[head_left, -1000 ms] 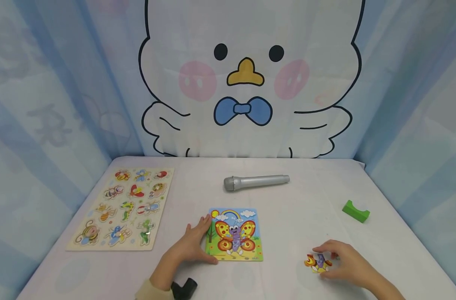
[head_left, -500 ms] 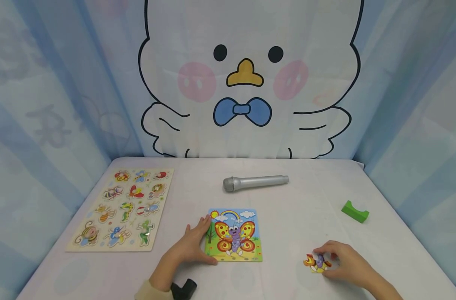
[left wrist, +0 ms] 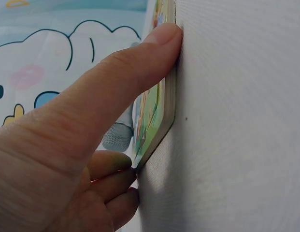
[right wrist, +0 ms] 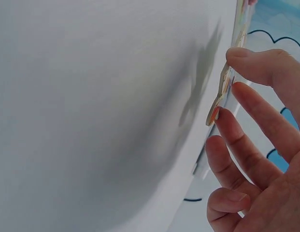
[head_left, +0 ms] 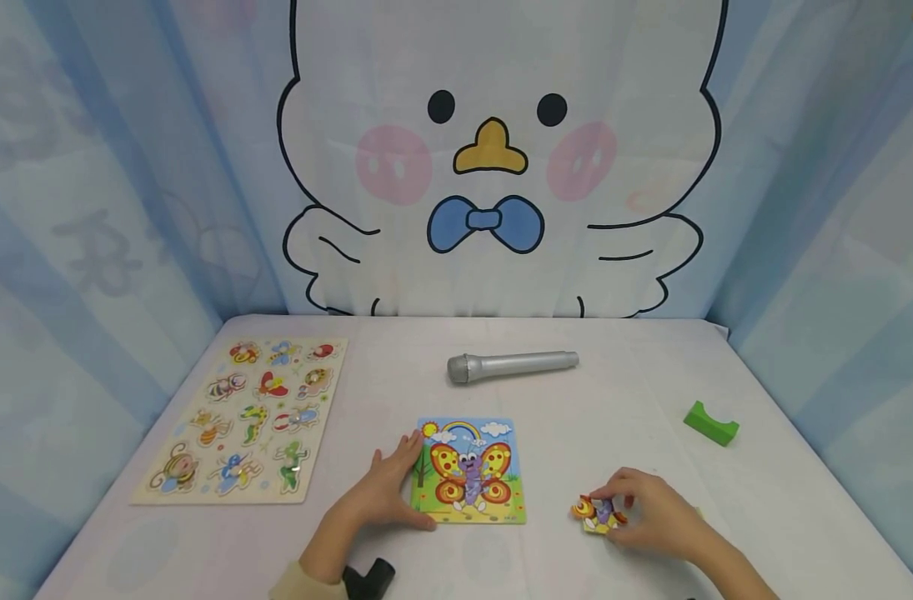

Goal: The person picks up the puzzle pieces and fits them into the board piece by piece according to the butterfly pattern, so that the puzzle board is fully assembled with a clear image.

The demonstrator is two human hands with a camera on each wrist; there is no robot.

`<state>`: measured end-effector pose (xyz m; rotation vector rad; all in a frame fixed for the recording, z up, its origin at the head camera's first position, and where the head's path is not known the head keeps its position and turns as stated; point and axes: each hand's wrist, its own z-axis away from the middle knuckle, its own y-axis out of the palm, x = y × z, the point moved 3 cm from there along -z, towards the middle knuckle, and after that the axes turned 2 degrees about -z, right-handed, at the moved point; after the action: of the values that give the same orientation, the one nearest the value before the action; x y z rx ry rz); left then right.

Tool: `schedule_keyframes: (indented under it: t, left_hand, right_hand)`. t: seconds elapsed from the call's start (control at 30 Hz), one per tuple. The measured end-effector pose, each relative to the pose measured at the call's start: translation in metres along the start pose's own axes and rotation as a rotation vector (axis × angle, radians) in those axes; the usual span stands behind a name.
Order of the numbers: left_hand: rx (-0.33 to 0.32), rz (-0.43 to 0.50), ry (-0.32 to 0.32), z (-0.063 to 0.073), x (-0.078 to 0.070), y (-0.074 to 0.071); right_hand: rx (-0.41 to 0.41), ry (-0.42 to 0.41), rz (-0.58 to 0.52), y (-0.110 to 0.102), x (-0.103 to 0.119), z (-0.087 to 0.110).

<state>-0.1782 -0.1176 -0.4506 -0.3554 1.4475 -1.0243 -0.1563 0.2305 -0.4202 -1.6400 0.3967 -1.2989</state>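
A square butterfly puzzle board (head_left: pixel 469 471) lies flat on the table. My left hand (head_left: pixel 384 483) holds it by the left side, its thumb along the near edge and its fingertips toward the far-left corner. In the left wrist view the thumb (left wrist: pixel 140 58) presses against the board's edge (left wrist: pixel 166 96). To the right, my right hand (head_left: pixel 654 512) pinches a puzzle piece (head_left: pixel 599 514) printed with purple, orange and yellow butterfly parts. In the right wrist view the piece (right wrist: pixel 222 87) is raised a little above the table, its shadow cast beneath it.
A silver toy microphone (head_left: pixel 513 366) lies behind the board. At left is a large insect peg puzzle (head_left: pixel 246 421). A green arched block (head_left: pixel 712 423) sits at right. Near the left sleeve is a black object (head_left: pixel 369 579), partly cut off by the frame.
My right hand has moved left with the butterfly piece, closer to the puzzle board. The left hand and the board have stayed in place.
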Motion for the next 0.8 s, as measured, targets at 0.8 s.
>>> schedule_keyframes:
  t: [0.8]
  left_hand:
    - [-0.004,-0.013,0.007,0.000,0.000,0.000]
  right_hand:
    - [0.076,-0.141,0.021,0.039,0.068,-0.061]
